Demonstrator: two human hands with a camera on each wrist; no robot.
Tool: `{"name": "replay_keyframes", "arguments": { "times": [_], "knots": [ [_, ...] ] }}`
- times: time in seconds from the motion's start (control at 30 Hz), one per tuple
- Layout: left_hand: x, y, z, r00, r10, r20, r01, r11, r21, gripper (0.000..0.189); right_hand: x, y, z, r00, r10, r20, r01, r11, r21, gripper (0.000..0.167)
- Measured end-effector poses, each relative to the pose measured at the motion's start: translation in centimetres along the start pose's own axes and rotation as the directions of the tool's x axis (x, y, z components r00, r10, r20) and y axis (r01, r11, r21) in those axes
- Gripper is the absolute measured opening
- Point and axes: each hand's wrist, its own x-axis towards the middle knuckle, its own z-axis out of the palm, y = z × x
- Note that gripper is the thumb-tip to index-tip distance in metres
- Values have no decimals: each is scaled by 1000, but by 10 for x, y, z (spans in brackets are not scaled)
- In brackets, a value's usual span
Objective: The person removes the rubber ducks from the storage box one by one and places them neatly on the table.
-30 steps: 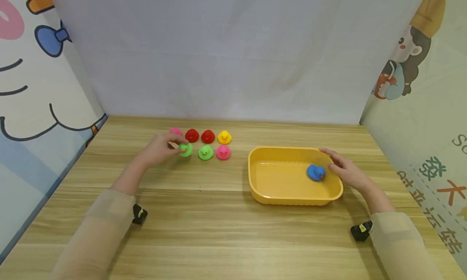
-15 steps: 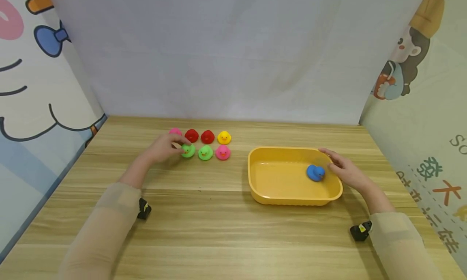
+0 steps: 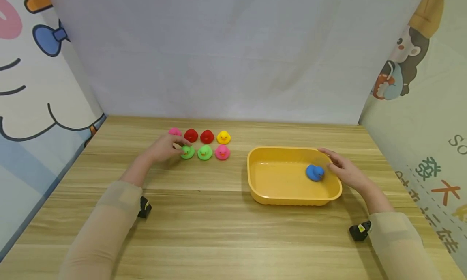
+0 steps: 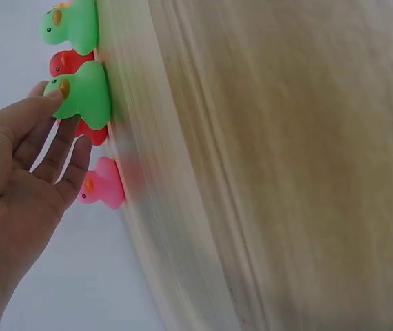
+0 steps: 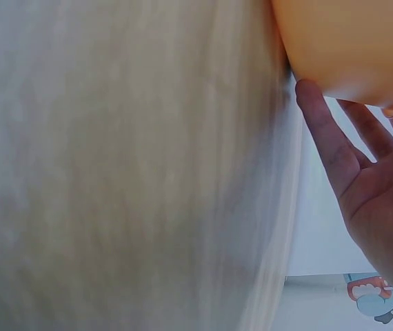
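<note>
Beside the left end of the front row of ducks, my left hand (image 3: 164, 148) pinches a green rubber duck (image 3: 187, 152) by its head, thumb against the near side. The left wrist view shows this green duck (image 4: 89, 96) sitting on the wood, the other fingers spread behind it. To its right sit a second green duck (image 3: 205, 153) and a pink duck (image 3: 222, 153). My right hand (image 3: 348, 172) holds the right end of a yellow plastic basin (image 3: 284, 201), thumb over the rim and fingers along the outer wall. Inside the basin lies a blue duck (image 3: 315, 173).
Behind the front row stand a pink duck (image 3: 175, 132), two red ducks (image 3: 191, 135) and a yellow duck (image 3: 223, 137). The wooden table (image 3: 204, 231) ends at a pale backdrop (image 3: 226, 69); printed panels rise at both sides.
The green duck in my left hand has shifted slightly right and down, into line with its neighbours in the front row. My right hand and the basin stay in place.
</note>
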Motion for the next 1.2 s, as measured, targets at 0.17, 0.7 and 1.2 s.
{"name": "replay_keyframes", "arguments": {
  "times": [0.17,0.7,1.2],
  "knots": [
    [0,1,0,1000,4,13,-4,1000,-10,29,0,1,0,1000,2,0,-2,1000,-1,50],
    [-5,15,-7,999,25,-31,-22,997,69,31,-1,0,1,1000,1,2,-1,1000,2,50],
    [-12,42,-13,992,101,-73,-91,987,130,34,0,-2,0,1000,4,1,-4,1000,-5,50]
  ]
}}
